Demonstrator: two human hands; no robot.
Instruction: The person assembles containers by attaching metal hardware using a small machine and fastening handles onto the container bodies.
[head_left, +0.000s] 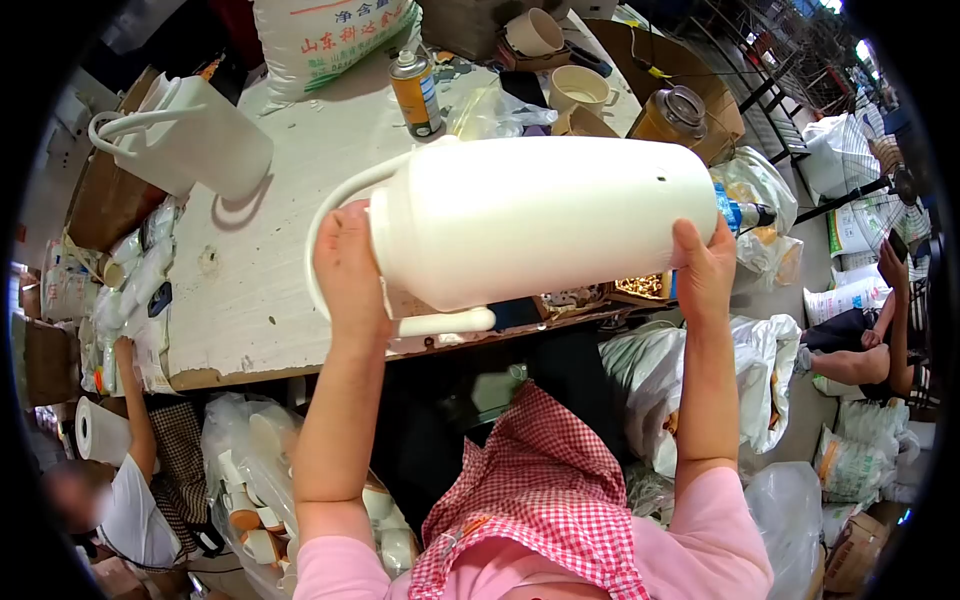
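A large white thermos jug (540, 215) lies on its side in the air above the table's front part, held between my two hands. My left hand (348, 265) is closed on its narrower neck end, inside the curved white handle (340, 190). At the wider end, my right hand (706, 268) grips the jug with the thumb on the near side; some of its fingers are hidden behind the jug. A small dark spot shows on the jug near that end. Below the neck a white arm-like part (445, 322) sticks out.
More white jugs (225, 145) stand at the table's left. A spray can (415, 95), a printed sack (335, 45), a cream mug (582, 90) and an amber jar (672, 120) are at the back. Plastic bags (755, 375) hang at right. Other people sit at both sides.
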